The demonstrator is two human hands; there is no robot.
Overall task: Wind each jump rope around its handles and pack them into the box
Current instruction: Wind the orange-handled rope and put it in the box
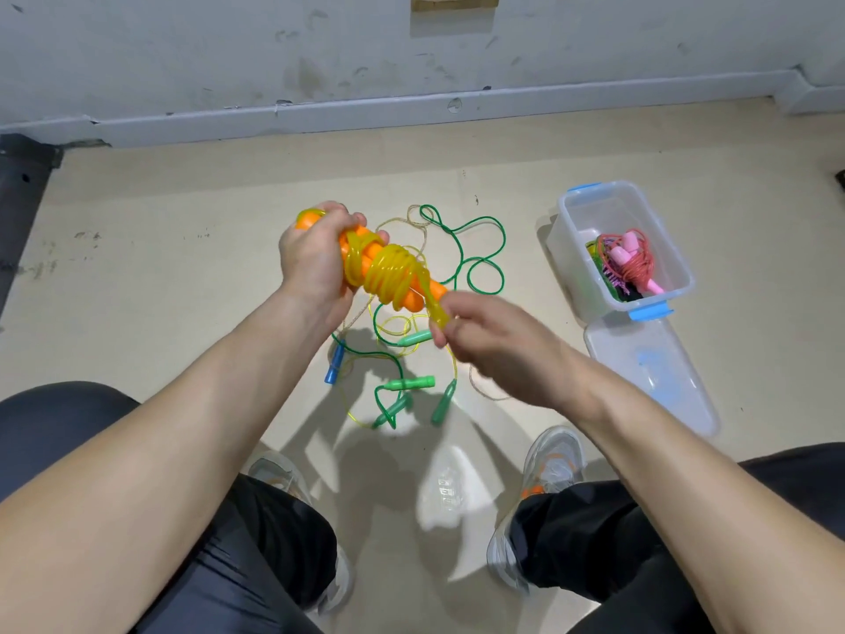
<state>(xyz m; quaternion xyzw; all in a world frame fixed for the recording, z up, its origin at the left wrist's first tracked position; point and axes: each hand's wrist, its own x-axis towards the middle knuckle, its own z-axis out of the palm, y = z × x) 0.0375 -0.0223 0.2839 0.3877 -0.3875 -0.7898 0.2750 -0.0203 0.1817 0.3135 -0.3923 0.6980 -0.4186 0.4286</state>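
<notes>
My left hand grips the orange handles of a jump rope, held above the floor. Its yellow rope is coiled round the handles in several turns. My right hand pinches the loose end of that yellow rope just below the bundle. On the floor beneath lie tangled ropes: a green rope with green handles, a thin yellow one, and a tan cord with a blue handle. The clear plastic box stands to the right, with a wound pink jump rope and other ropes inside.
The box's clear lid lies flat on the floor just in front of the box. My knees and grey shoes are at the bottom of view. A wall with a grey skirting runs along the far side.
</notes>
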